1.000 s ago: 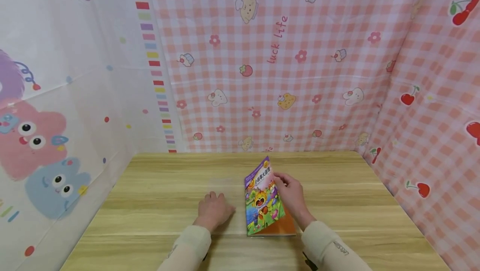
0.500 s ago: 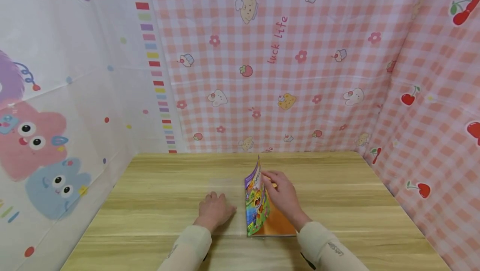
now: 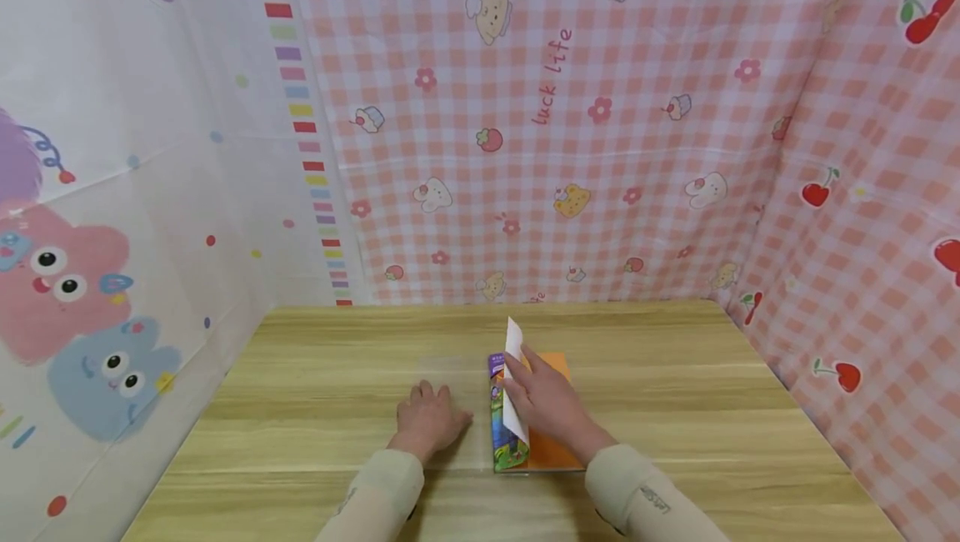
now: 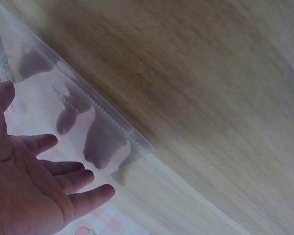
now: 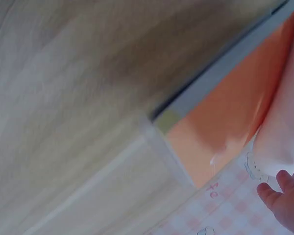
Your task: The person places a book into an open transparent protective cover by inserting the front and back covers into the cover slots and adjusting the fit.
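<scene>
A picture book (image 3: 501,434) with a colourful cover lies right of centre, partly opened. Its front cover is raised and bent leftward, showing the white inner side (image 3: 513,417) and an orange page (image 3: 551,454) beneath. My right hand (image 3: 551,402) presses its extended fingers against that white side. In the right wrist view the pale cover (image 5: 284,127) curves above the orange page. Left of the book, my left hand (image 3: 429,419) rests with spread, relaxed fingers on a clear plastic sheet (image 4: 39,110) with a ridged edge. The sheet is barely visible in the head view.
A wood-grain table (image 3: 300,409) carries the book. Behind it hangs a pink checked cloth (image 3: 450,108). White cloth with cartoon figures (image 3: 112,150) borders the left side, and cherry-print cloth (image 3: 862,233) the right.
The right hand has moved left, swinging the front cover from partly raised to bent over toward the left. More orange page shows. The left hand stays in place.
</scene>
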{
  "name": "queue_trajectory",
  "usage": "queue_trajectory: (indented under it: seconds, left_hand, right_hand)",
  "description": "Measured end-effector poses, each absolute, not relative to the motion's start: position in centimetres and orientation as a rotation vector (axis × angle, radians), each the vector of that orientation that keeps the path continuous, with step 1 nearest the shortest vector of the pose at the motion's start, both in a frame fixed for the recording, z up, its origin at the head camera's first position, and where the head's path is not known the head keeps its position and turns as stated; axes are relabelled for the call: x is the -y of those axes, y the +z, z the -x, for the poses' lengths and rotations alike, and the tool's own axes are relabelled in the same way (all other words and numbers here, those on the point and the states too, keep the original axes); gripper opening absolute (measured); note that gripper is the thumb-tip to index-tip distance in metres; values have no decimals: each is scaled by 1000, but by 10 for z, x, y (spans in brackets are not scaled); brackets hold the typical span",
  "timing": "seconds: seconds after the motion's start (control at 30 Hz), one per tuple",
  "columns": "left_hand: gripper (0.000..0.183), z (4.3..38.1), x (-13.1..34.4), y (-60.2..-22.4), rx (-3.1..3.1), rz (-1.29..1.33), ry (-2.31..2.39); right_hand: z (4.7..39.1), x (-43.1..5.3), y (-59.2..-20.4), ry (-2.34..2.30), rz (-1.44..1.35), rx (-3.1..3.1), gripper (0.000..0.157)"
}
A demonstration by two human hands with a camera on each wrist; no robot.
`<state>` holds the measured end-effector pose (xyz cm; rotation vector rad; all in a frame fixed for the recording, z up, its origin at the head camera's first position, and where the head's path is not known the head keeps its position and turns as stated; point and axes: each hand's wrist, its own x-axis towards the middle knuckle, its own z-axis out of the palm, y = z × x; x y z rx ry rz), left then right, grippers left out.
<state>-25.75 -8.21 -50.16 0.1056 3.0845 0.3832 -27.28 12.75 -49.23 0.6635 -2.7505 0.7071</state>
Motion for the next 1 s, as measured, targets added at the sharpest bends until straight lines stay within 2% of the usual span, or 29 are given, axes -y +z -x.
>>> queue_trajectory:
  seconds: [0.27, 0.6, 0.73, 1.0]
  left_hand:
    - [70, 257, 84, -508, -3025, -129, 372]
    - [68, 254, 86, -511, -3050, -153, 404]
    - [72, 252, 88, -513, -3030, -145, 444]
    - [67, 258, 90, -523, -3025, -161, 454]
  right_hand:
    - [268, -115, -509, 625, -825, 2749, 54]
    - [263, -105, -517, 680, -850, 2740, 50]
    - [264, -102, -522, 640, -878, 2741, 51]
    - [267, -94, -531, 539, -849, 2816, 53]
